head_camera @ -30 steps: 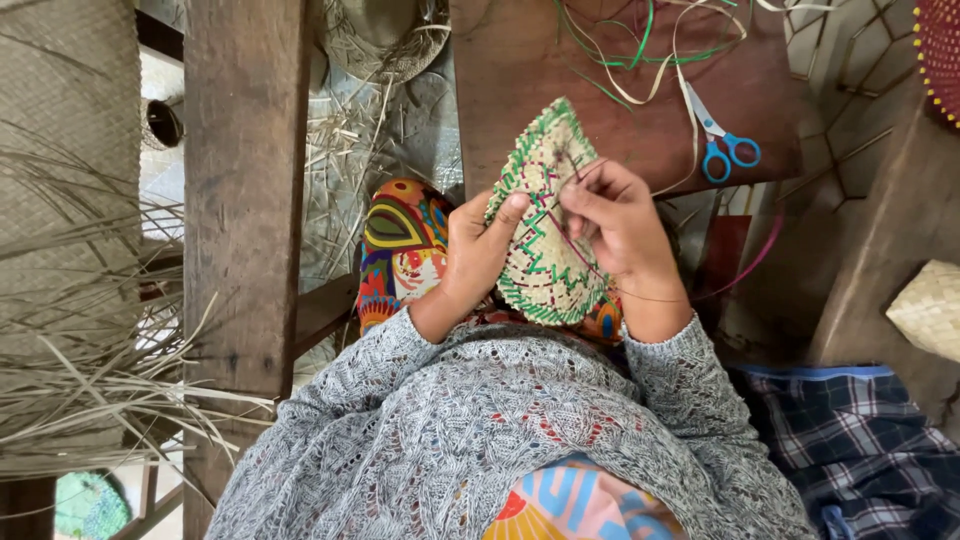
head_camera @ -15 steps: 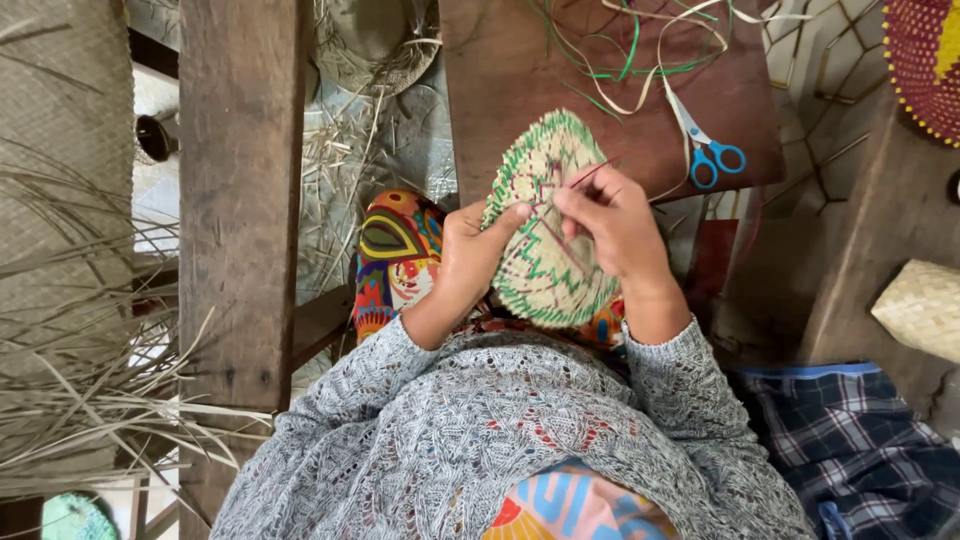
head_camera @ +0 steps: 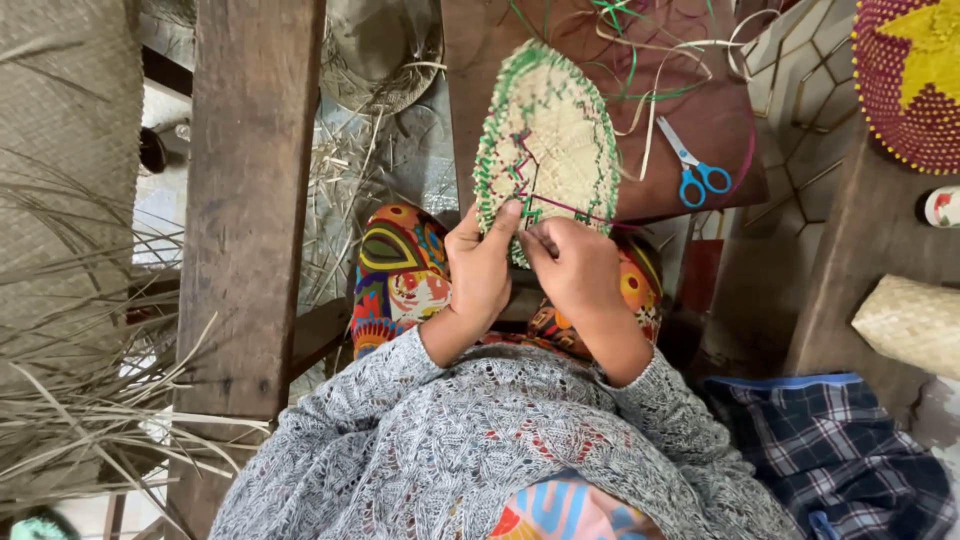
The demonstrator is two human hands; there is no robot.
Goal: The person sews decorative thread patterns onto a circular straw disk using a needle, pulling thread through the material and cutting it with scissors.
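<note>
An oval woven straw piece (head_camera: 556,140) with green stitched edging and a pink and green stitch line stands upright above my lap. My left hand (head_camera: 480,268) grips its lower left edge, thumb on the front face. My right hand (head_camera: 572,262) pinches at its lower middle, where a thin pink strand runs off to the right. Both hands touch the piece and press close together over my colourful patterned lap cloth (head_camera: 400,272).
Blue-handled scissors (head_camera: 692,168) lie on a brown board (head_camera: 716,120) among loose green and pale strips. A wide wooden plank (head_camera: 250,200) runs down the left, with dry straw (head_camera: 80,400) beside it. A red and yellow woven tray (head_camera: 915,75), a pale woven box (head_camera: 910,320) and plaid cloth (head_camera: 830,450) are at right.
The woven piece has been turned upright and lifted higher, its full face now showing. My right hand dropped from its middle to its lower edge, close to my left hand.
</note>
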